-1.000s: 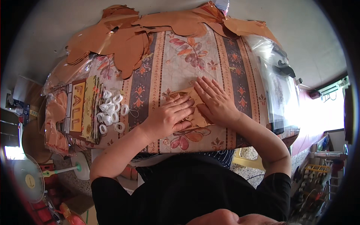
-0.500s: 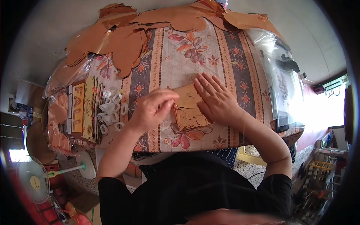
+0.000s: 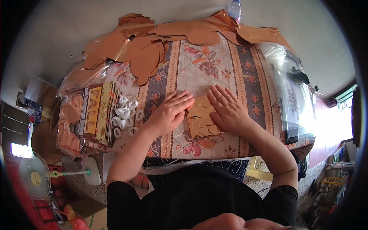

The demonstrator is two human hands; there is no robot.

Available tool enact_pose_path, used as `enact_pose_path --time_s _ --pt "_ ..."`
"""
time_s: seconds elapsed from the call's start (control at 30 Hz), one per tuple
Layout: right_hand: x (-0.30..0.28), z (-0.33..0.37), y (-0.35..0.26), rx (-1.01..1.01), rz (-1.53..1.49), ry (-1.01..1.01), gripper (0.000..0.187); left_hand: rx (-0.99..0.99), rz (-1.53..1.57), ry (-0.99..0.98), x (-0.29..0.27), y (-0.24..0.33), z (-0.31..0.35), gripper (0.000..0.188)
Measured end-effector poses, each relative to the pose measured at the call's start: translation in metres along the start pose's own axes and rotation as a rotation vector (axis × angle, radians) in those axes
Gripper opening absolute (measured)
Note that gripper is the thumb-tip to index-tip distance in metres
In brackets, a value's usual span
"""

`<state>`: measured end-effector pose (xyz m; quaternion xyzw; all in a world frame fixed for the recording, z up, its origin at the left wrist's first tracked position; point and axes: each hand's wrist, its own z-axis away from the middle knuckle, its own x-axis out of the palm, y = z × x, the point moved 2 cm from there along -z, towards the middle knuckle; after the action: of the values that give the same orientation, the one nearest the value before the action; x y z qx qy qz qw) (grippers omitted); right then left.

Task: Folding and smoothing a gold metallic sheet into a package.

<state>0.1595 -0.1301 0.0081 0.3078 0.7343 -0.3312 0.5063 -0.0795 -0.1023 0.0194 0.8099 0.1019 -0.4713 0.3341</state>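
A folded golden-orange foil piece [image 3: 199,120] lies flat on the patterned tablecloth in front of me, creased and roughly rectangular. My right hand [image 3: 228,111] rests flat across its right side, fingers stretched out and pointing away from me. At its upper left edge is my left hand [image 3: 173,111], fingers extended side by side and touching that edge. The left thumb lies below those fingers. Part of the foil is hidden under the right palm. Beyond, large flat copper-coloured foil shapes [image 3: 143,57], like deflated balloons, lie stacked at the far left.
Left of my hands are white ribbon coils [image 3: 124,112], printed cards [image 3: 103,115] and plastic-wrapped copper foil [image 3: 69,122]. More copper foil [image 3: 191,32] runs along the far edge beside a plastic bottle [image 3: 234,9]. Clear plastic sleeves [image 3: 289,99] lie at the right. A fan [image 3: 35,176] stands lower left.
My left hand has gone from a curled, pinching pose to stretched fingers laid at the foil's left edge. The right hand stays flat on the foil. The whole view has shifted slightly.
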Motion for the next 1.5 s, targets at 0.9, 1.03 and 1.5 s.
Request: enact_pose_path --time_s 0.9,1.03,1.5 --pt "0.008 -0.001 0.005 -0.031 0.033 0.048 0.061 -0.062 -0.004 0.039 0.027 0.059 -0.019 0.034" --pt "0.010 -0.002 0.006 -0.027 0.026 0.038 0.062 -0.064 -0.061 -0.003 0.027 0.061 -0.022 0.033" --pt "0.005 -0.001 0.006 -0.004 -0.015 0.002 0.058 0.350 -0.483 0.104 0.030 0.073 -0.023 0.016"
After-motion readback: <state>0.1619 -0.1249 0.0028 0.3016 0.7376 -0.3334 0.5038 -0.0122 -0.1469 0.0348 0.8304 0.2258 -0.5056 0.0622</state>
